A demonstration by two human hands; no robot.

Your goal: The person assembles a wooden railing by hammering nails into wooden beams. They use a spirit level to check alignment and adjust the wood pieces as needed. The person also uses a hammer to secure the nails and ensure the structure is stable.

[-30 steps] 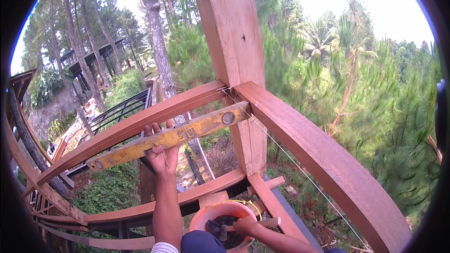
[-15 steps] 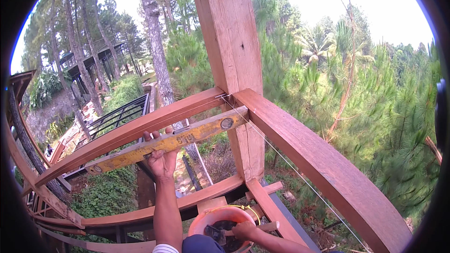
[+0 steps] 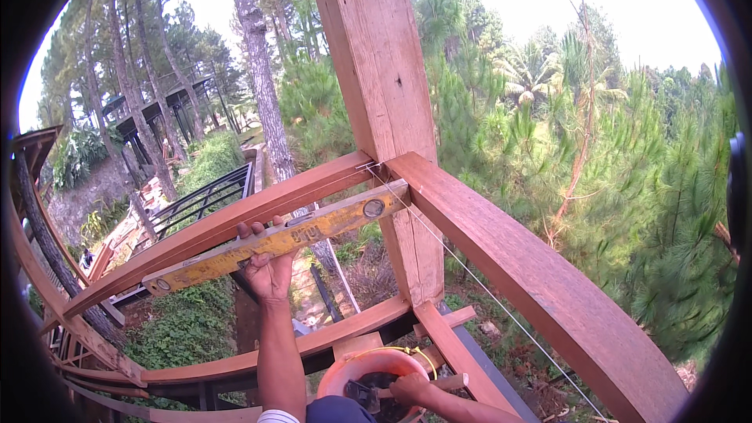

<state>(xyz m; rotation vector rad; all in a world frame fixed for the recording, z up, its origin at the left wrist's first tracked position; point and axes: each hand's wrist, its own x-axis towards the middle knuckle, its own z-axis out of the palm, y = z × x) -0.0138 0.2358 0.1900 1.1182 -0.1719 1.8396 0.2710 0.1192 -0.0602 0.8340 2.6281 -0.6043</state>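
Observation:
My left hand grips a worn yellow spirit level from below, thumb on its face and fingertips showing over its top edge. The level lies along the underside of the left wooden rail, its right end by the upright wooden post. Low in front of me, my right hand is closed round the wooden handle of a hammer. The hammer's head end is down in a reddish bucket with dark things inside, hard to make out.
A second wooden rail runs from the post toward the near right. A white string stretches past the post along both rails. Lower beams meet at the post's foot. Beyond are a steep planted slope, trees and a black metal frame.
The view has shifted slightly. My left hand still holds the level under the left rail, and my right hand still grips the hammer at the bucket.

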